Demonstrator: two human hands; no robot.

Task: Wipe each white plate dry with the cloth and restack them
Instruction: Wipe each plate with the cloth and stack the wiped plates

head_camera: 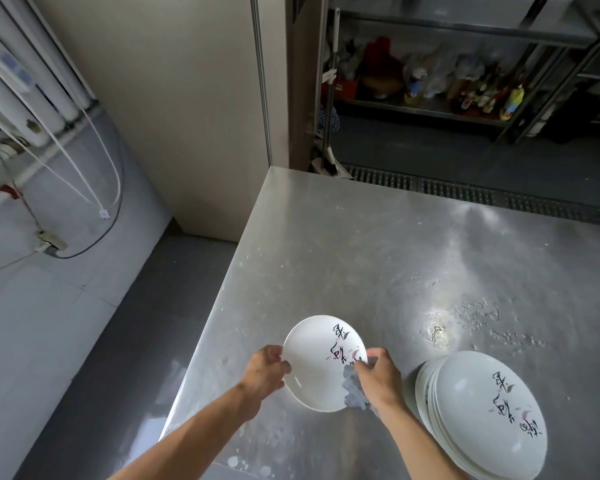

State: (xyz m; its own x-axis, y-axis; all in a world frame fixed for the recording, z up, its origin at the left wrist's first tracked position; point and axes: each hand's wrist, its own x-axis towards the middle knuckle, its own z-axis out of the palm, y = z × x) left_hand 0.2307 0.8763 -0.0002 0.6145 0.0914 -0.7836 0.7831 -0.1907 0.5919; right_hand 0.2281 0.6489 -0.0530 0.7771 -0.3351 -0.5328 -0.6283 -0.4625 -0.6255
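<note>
Head camera looks down on a steel table point(361, 254) filling the right half of the scene. At its near right corner sits a stack of plates point(482, 417), white with dark brush lettering, leaning slightly. Left of it, a single plate point(317, 368) is held above the table's near edge. The left hand point(265, 375) grips its left rim with curled fingers; the right hand point(378, 375) pinches a grey cloth point(352, 389) against its right rim. Water drops point(465, 323) lie beyond the stack.
</note>
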